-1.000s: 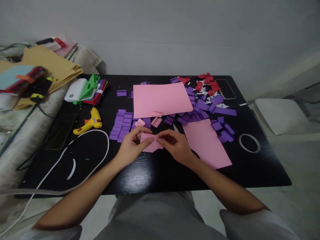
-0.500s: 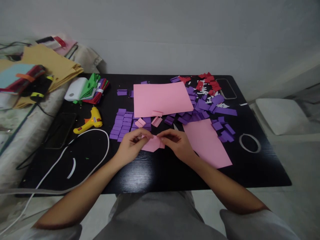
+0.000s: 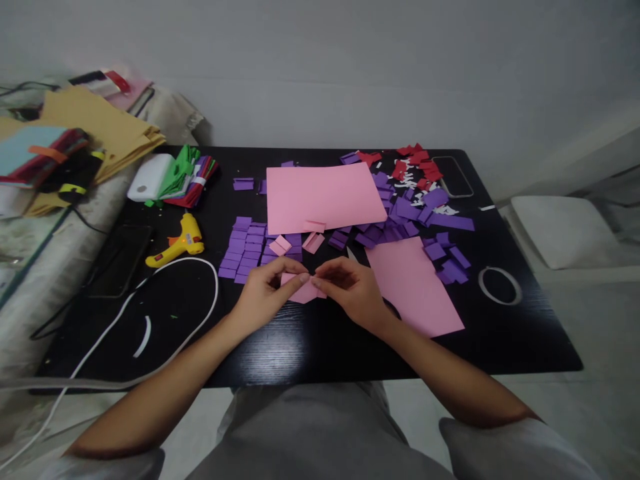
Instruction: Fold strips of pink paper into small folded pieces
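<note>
Between my hands, low over the black table, is a small piece of pink paper (image 3: 301, 294). My left hand (image 3: 267, 288) pinches its upper left part between thumb and fingers. At its right edge, my right hand (image 3: 353, 287) grips the same piece with thumb and forefinger. The fingertips of both hands nearly meet, and they hide the paper's upper edge. Just beyond lie small folded pink pieces (image 3: 281, 246). A scissors blade (image 3: 351, 254) shows behind my right hand, the rest mostly covered. A larger pink sheet (image 3: 415, 287) lies right of that hand.
A pink sheet (image 3: 325, 200) lies at the back, with folded purple pieces (image 3: 243, 247) in rows and loose purple scraps (image 3: 405, 210) around it. Left are a yellow glue gun (image 3: 181, 241) and a looping white cable (image 3: 217, 287). A tape ring (image 3: 500, 287) lies right.
My fingertips have drawn slightly closer together on the small pink paper, and my left thumb now lies further over it. The paper's visible outline has shifted a little. Everything else stays put.
</note>
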Demonstrator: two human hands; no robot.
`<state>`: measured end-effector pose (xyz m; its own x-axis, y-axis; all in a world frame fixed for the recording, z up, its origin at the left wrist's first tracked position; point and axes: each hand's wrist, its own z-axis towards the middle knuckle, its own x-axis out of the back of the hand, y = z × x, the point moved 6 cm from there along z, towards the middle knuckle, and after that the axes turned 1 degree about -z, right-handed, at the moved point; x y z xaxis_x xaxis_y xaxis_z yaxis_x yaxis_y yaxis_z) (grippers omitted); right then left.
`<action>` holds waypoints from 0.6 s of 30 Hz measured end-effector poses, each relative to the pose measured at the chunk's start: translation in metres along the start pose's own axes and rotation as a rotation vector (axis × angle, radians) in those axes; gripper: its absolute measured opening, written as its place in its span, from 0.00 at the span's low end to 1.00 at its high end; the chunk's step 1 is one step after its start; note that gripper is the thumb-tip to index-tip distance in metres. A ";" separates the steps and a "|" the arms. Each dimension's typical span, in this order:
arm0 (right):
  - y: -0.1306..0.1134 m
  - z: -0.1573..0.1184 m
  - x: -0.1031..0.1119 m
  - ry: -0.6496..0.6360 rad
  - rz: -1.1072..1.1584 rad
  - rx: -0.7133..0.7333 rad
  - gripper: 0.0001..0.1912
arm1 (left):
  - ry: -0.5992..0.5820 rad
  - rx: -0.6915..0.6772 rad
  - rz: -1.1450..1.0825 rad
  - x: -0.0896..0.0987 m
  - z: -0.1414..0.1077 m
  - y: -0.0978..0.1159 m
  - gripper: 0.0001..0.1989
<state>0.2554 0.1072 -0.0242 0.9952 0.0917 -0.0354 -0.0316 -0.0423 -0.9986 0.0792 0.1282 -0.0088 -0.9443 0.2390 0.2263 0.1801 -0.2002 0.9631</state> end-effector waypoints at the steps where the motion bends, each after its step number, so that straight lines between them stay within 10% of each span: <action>1: -0.001 0.000 0.000 0.002 -0.003 0.004 0.13 | -0.009 0.018 0.017 0.000 0.000 -0.001 0.08; 18: 0.000 0.007 0.010 0.025 0.002 -0.008 0.10 | -0.062 0.152 0.042 0.013 0.005 -0.003 0.13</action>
<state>0.2645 0.1154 -0.0244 0.9971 0.0666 -0.0360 -0.0326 -0.0509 -0.9982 0.0680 0.1371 -0.0083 -0.9170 0.2926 0.2713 0.2635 -0.0666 0.9624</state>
